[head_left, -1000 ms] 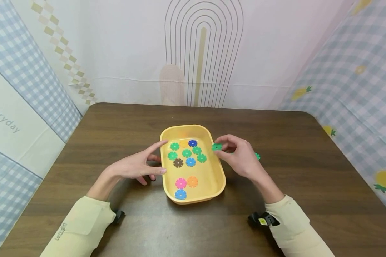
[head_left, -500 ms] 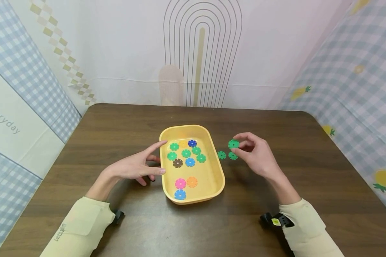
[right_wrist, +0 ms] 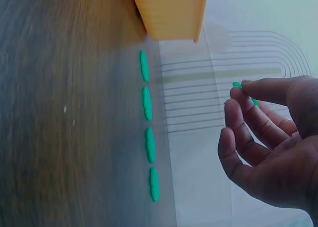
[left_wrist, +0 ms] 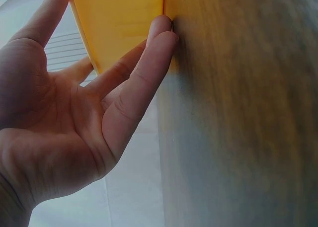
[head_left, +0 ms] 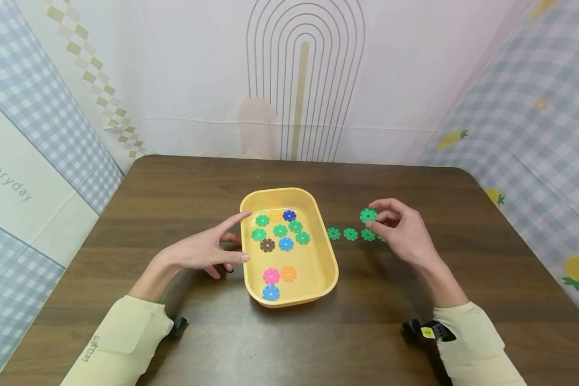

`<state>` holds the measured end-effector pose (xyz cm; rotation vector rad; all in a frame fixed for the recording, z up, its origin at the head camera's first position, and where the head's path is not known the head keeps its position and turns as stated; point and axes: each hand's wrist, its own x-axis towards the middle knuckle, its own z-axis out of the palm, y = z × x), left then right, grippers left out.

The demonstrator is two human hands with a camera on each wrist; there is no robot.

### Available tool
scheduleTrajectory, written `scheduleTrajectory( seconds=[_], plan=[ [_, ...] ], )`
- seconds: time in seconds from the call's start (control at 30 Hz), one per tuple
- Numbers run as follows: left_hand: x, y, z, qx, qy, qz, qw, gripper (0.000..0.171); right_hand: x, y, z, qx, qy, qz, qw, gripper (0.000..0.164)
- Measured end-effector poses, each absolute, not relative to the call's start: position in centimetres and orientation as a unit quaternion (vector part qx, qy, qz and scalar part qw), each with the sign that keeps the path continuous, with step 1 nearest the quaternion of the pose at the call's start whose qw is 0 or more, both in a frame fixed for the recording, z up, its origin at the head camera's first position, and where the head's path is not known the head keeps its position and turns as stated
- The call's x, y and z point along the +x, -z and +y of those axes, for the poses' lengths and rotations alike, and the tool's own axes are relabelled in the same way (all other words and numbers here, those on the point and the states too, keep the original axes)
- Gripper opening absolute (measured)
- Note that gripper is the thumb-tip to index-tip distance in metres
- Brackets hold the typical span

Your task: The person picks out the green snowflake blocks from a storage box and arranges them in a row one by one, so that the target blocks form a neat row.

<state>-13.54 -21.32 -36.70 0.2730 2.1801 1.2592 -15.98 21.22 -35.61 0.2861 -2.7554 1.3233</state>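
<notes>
My right hand [head_left: 405,233] pinches a green notched interlocking disc [head_left: 368,215] between thumb and fingertips, raised above the table. Below it, a row of several green discs [head_left: 350,234] lies flat to the right of the yellow tray [head_left: 333,268]; the hand partly covers the rightmost. In the right wrist view, the row [right_wrist: 147,104] shows edge-on, spaced out along the tabletop. My left hand [head_left: 205,247] rests at the tray's left side, its fingers extended, thumb and index fingertips at the rim. The left wrist view shows that palm [left_wrist: 74,122] holding nothing, fingers against the tray wall [left_wrist: 119,23].
Inside the tray lie several more green discs [head_left: 280,230], a dark blue one [head_left: 289,215], a brown one [head_left: 267,245], an orange one [head_left: 288,274], a pink one [head_left: 271,276] and light blue ones [head_left: 286,244]. A patterned cloth [head_left: 198,80] hangs behind the brown table [head_left: 198,332].
My right hand has moved right from the tray's edge with the green disc, uncovering more of the row on the table. My left hand and the tray have stayed put.
</notes>
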Motion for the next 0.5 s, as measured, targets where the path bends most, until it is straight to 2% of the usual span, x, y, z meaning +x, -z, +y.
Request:
scheduleTrajectory(
  seconds=[0.5],
  plan=[
    [-13.6, 36.7, -21.3, 0.1, -0.473, 0.822, 0.301, 0.099, -17.2, 36.7, 25.3, 0.071, -0.471, -0.879, 0.009, 0.043]
  ],
)
